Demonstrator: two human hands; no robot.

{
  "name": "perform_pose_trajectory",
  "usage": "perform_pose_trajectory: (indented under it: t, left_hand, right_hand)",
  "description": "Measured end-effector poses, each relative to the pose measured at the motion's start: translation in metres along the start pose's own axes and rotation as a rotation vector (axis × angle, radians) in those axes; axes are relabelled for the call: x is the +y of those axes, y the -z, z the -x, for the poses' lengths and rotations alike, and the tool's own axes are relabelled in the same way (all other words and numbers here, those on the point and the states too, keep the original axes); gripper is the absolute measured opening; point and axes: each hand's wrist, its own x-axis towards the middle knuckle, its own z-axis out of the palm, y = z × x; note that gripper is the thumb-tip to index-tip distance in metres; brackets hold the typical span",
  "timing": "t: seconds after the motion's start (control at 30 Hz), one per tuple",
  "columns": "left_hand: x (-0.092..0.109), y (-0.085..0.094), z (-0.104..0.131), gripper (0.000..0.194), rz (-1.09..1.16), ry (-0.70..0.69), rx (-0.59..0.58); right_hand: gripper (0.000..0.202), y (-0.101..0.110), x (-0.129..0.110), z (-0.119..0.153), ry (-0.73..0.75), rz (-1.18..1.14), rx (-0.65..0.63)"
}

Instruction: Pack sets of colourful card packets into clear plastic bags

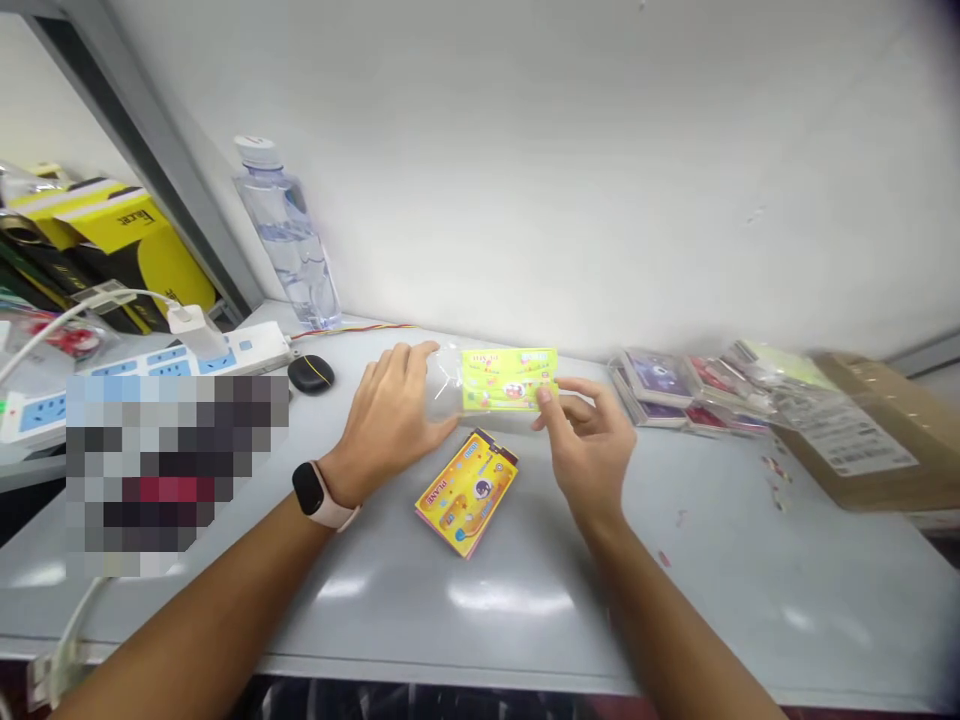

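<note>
Above the table, my right hand (589, 440) pinches the right end of a yellow-green printed card (499, 382) between thumb and fingers. The card lies in or against a clear plastic bag (446, 380); which of the two I cannot tell. At the bag's left end, my left hand (390, 405) grips the film, with thumb below and fingers above. A watch band circles the left wrist. Just below both hands, a small stack of yellow printed cards (469, 495) marked "PLANE" rests at a slant on the table, untouched.
Bagged card packs (656, 385) and a brown cardboard box (847, 440) sit at the right, near small paper scraps (776, 480). On the left are a water bottle (289, 240), a black mouse (311, 375), and a white power strip (255, 350) with cables.
</note>
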Motion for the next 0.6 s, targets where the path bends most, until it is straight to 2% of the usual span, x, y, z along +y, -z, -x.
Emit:
perform_pose_trajectory:
  t: [0.07, 0.13, 0.23, 0.33, 0.4, 0.53, 0.6]
  left_hand:
    - [0.001, 0.001, 0.0, 0.063, -0.015, -0.028, -0.007]
    - [0.004, 0.002, 0.001, 0.059, -0.02, -0.07, -0.023]
    - [0.007, 0.001, 0.002, 0.053, -0.007, -0.119, -0.03]
    - [0.008, -0.001, 0.003, 0.043, 0.01, -0.132, -0.033]
    - [0.007, -0.002, 0.003, 0.04, 0.018, -0.122, -0.04]
    - [0.001, -0.002, 0.001, 0.044, 0.02, -0.055, -0.038]
    - [-0.001, -0.001, 0.0, 0.045, 0.015, -0.018, -0.033]
  right_hand:
    - [0.032, 0.001, 0.0, -0.001, 0.027, 0.02, 0.007]
    - [0.029, 0.0, 0.0, 0.0, 0.021, 0.009, -0.041]
    - [0.022, -0.004, 0.001, 0.004, -0.028, -0.013, -0.221]
    - [0.026, -0.005, 0.003, 0.008, 0.072, 0.038, -0.413]
    - [0.029, -0.005, 0.005, 0.007, 0.108, 0.081, -0.435]
    - [0.028, 0.004, 0.009, -0.002, 0.017, 0.231, -0.379]
    - [0.03, 0.01, 0.009, -0.009, -0.006, 0.366, -0.49]
